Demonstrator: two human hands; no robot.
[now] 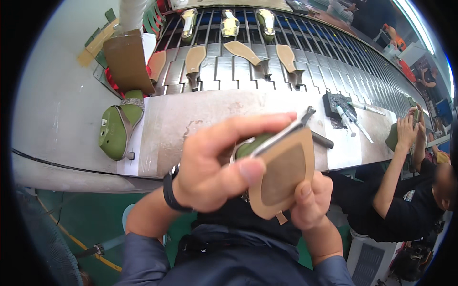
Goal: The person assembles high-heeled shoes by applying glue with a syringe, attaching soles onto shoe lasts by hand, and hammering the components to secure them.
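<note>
In front of me, my left hand [210,162] grips one side of a tan shoe sole [284,174], thumb on its edge and fingers stretched along its top. My right hand [312,200] pinches the near right edge of the same sole. The sole is tilted, its underside with a darker brown panel facing me. Behind it a green shoe last [257,144] shows in part, mostly hidden by my left hand and the sole. A slim grey heel [309,114] seems to stick out at the sole's far end.
At left on the bench [167,114] lies a strapped green last [117,128] beside a brown board [126,62]. A dark tool handle [322,139] and a black block [336,107] with syringes lie right. Heeled soles [195,59] line the metal conveyor [219,71]. A co-worker [405,186] sits right.
</note>
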